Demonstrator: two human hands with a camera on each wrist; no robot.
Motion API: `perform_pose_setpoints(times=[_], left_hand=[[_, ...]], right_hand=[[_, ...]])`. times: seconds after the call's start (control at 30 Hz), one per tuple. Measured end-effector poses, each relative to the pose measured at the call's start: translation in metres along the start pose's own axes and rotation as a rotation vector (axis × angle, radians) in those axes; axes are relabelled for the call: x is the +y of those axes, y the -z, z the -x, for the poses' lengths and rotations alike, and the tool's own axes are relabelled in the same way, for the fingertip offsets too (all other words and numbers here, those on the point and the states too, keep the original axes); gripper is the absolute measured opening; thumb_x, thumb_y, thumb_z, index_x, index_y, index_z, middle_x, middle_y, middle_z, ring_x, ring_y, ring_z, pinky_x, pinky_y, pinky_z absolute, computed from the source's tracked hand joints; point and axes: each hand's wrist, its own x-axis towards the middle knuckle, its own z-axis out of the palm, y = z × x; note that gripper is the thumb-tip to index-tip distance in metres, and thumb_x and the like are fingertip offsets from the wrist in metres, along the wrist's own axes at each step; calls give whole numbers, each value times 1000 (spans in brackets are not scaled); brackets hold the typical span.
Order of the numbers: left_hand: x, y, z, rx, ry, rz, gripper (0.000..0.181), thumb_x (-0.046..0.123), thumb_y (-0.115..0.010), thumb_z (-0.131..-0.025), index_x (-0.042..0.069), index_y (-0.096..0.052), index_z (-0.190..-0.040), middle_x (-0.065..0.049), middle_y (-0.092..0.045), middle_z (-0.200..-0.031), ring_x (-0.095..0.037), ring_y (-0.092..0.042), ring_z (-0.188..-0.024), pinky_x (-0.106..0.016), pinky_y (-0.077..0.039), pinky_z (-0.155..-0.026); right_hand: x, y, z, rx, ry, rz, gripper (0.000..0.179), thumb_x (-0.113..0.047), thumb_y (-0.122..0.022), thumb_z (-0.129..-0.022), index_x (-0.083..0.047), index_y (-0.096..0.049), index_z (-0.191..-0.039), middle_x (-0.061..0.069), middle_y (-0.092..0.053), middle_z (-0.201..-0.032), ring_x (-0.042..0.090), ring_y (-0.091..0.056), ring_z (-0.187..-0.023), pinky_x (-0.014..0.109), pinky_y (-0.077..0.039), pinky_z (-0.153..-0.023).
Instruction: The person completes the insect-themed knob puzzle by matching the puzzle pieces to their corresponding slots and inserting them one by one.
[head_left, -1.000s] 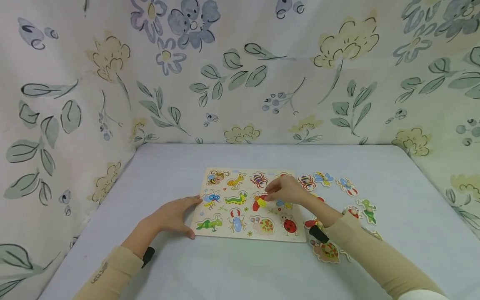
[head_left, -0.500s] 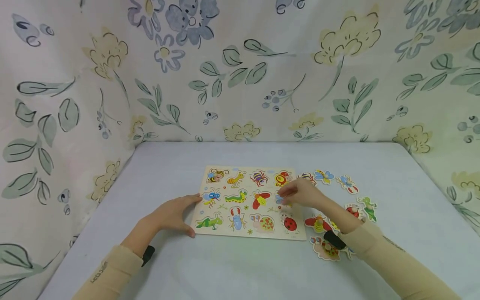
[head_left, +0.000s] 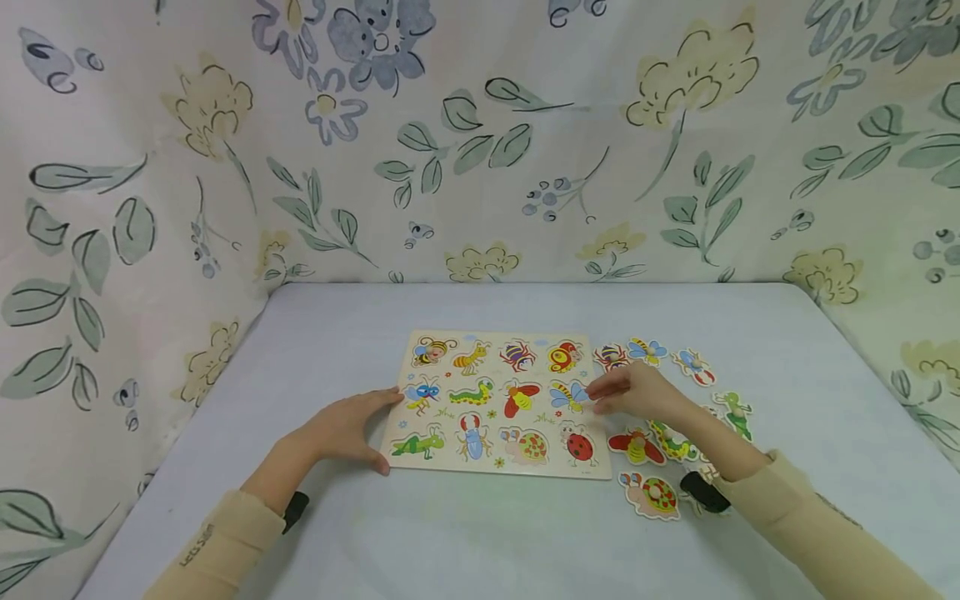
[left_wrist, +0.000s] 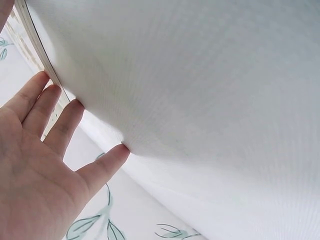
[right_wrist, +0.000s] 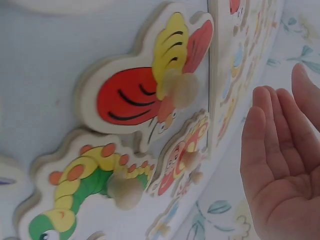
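A wooden peg puzzle board (head_left: pixel 551 471) printed with insects and other small creatures lies mid-table. My left hand (head_left: pixel 341 433) rests at its left edge, fingers spread; in the left wrist view several fingertips touch the board's edge (left_wrist: pixel 42 50) and another presses the white cloth. Over the board's right edge, beside the blue-winged insect picture (head_left: pixel 567 396), hovers my right hand (head_left: pixel 645 393). Its fingers are nearly straight and hold nothing, as the right wrist view shows. Just below it lie a red-winged insect piece (head_left: pixel 636 447) and a caterpillar piece (right_wrist: pixel 95 172), both with round wooden knobs.
More loose puzzle pieces lie right of the board: a snail (head_left: pixel 651 497), a spider (head_left: pixel 609 357), a blue-winged insect (head_left: pixel 647 350), a blue beetle (head_left: pixel 695 367) and a grasshopper (head_left: pixel 735 414). A white cloth (head_left: pixel 465 533) covers the table; a floral curtain (head_left: pixel 480 200) hangs behind.
My right hand has moved rightward across the board, from the red-winged insect picture to the right edge, uncovering the pictures on that side. The left hand has stayed at the left edge.
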Motion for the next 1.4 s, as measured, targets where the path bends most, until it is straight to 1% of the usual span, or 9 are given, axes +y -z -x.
perform_pose_setpoints(times=[0.2,0.4,0.57,0.7,0.9,1.07,1.2,1.3,1.4], left_hand=[[-1,-1,1,-6,1,3,104,44,-90,-60,3,-44,-144,-15,-40,-151,-41,-38,-136,-58,-33,-109],[-3,-2,0,-10,3,6,105,45,-89,-61,3,-44,-145,-15,-39,-151,-41,-37,-136,-58,-32,-109],[-5,-3,-2,-9,-3,-4,105,47,-89,-61,3,-43,-145,-16,-39,-151,-41,-37,-136,-58,-33,-108],[-6,-3,-2,-10,2,-11,106,47,-89,-60,3,-43,-145,-15,-39,-151,-41,-37,-136,-58,-33,-108],[-3,-2,-1,-8,3,-9,105,46,-89,-60,2,-44,-144,-16,-40,-151,-40,-38,-136,-58,-33,-108],[-2,-1,0,-8,3,-8,105,46,-89,-61,2,-44,-144,-16,-40,-151,-40,-38,-136,-58,-34,-108],[-3,-2,-1,-7,-1,-12,105,46,-89,-60,2,-44,-144,-16,-40,-150,-41,-38,-135,-58,-34,-108],[-4,-2,-1,-5,-4,-14,106,46,-90,-59,2,-44,-144,-16,-40,-150,-41,-38,-135,-58,-34,-108],[-3,-2,-1,-6,-4,-12,106,46,-90,-59,2,-44,-144,-16,-40,-150,-41,-38,-135,-58,-34,-108]], right_hand=[[9,4,10,-15,-31,-5,26,-8,-72,-87,5,-70,-110,15,-72,-104,28,-68,-98,34,-57,-81],[18,18,22,-8,-22,-35,30,-12,-70,-89,5,-69,-113,16,-71,-108,23,-68,-95,27,-56,-78],[21,29,33,23,-30,-22,36,-18,-71,-90,6,-67,-116,18,-70,-111,25,-68,-98,29,-57,-80],[25,35,39,37,-52,28,36,-20,-71,-90,4,-67,-116,15,-70,-110,28,-66,-101,31,-56,-81],[39,43,51,14,-72,47,34,-17,-69,-91,5,-67,-117,17,-70,-110,27,-66,-98,30,-56,-79],[58,55,66,-41,-78,23,35,-15,-67,-92,9,-65,-117,19,-69,-110,27,-66,-99,29,-57,-78],[73,62,77,-49,-104,27,35,-17,-67,-92,7,-66,-117,17,-69,-112,11,-65,-98,23,-55,-80],[82,65,85,-39,-125,34,34,-19,-67,-92,4,-67,-117,16,-69,-113,-3,-60,-94,20,-52,-78],[89,68,92,-45,-132,26,34,-18,-66,-93,4,-67,-118,17,-68,-115,-9,-57,-92,25,-52,-78]])
